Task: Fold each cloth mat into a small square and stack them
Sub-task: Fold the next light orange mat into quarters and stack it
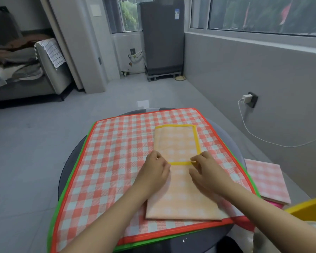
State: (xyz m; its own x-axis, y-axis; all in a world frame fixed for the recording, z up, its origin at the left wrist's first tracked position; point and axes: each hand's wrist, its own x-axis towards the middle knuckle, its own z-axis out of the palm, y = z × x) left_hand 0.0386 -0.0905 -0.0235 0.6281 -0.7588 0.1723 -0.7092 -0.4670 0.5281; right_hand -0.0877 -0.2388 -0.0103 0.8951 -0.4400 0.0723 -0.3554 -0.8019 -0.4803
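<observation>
So both hands are pinching the yellow-trimmed edge, left hand (156, 168) and right hand (204, 167) a corner each, probably to keep the fold square on the orange mat (181, 194), which lies under them on the red checked mat (108, 152) covering the tabletop (67, 172), with a folded pink one (266, 179) just right of the right hand.

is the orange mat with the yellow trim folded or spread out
Folded: the orange mat is a narrow strip on the spread red checked mat, its yellow-edged end doubled back where both hands pinch it.
</observation>
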